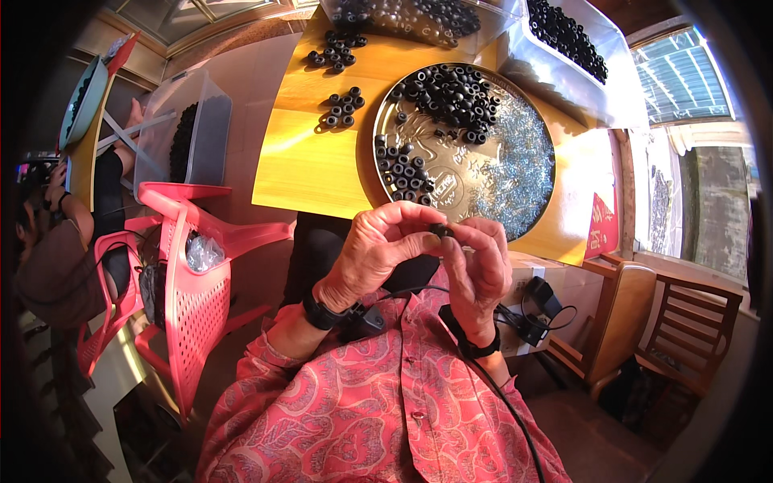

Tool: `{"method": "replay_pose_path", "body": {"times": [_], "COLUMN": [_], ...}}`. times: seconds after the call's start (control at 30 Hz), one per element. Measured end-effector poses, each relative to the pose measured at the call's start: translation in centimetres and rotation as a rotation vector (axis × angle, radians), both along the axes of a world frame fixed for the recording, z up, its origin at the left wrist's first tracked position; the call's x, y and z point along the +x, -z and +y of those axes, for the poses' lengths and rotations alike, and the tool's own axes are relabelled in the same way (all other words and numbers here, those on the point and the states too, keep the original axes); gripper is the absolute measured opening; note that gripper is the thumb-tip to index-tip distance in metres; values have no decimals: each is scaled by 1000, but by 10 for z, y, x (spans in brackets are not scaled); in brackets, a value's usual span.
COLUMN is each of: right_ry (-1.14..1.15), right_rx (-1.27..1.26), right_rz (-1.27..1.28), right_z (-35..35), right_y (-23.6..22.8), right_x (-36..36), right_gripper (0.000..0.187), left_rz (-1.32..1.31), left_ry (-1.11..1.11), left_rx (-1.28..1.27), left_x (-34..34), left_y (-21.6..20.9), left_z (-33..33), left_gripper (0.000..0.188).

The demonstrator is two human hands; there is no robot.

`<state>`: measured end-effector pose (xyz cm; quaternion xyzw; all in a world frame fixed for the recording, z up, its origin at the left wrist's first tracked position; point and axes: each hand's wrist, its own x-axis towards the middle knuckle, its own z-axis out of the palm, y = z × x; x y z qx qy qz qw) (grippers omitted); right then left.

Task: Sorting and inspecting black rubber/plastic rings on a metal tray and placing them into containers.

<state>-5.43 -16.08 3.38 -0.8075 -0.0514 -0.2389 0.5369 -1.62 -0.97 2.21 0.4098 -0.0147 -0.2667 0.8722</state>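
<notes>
In front of my chest, my left hand (382, 245) and my right hand (481, 266) meet, fingertips pinched together on a small black ring-like part (440, 230). Fingers cover most of it. Just beyond them is a round metal tray (451, 165) on the yellow table. A heap of black ring-shaped parts (455, 92) lies at the tray's far side, and a smaller group of black rings (404, 171) sits at its left. Tiny clear-bluish pieces (515, 173) are spread over its right side.
On the yellow table (302, 153), two clusters of black rings (342, 107) lie left of the tray. Clear plastic bins (555, 88) of black parts stand behind it. A pink plastic chair (193, 282) is at left, near another seated person (64, 249). Wooden chairs (628, 322) stand at right.
</notes>
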Motion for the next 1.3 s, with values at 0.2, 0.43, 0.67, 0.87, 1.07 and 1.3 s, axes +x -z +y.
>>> {"method": "replay_pose_path", "body": {"times": [0.2,0.43,0.67,0.87,1.07,1.3], "right_ry": [-1,-57,-72,-116,-113,-101], "right_rx": [-14,94,306,454,473,409], "right_rz": [25,92,213,242,227,183], "right_z": [1,-2,-1,-5,-6,-4], "right_y": [-2,1,3,8,10,8], "right_x": [0,-1,-4,-6,-8,-8], "right_gripper": [21,19,18,17,17,16], "left_rz": [6,52,53,56,-14,-71], "left_ry": [21,17,-2,18,-31,-31], "left_rx": [31,-42,-57,-2,54,97], "left_x": [0,0,-2,-3,-6,-7], "left_y": [2,1,4,4,-1,0], "left_z": [1,3,2,3,0,0], "left_gripper": [23,24,24,22,24,24]}}
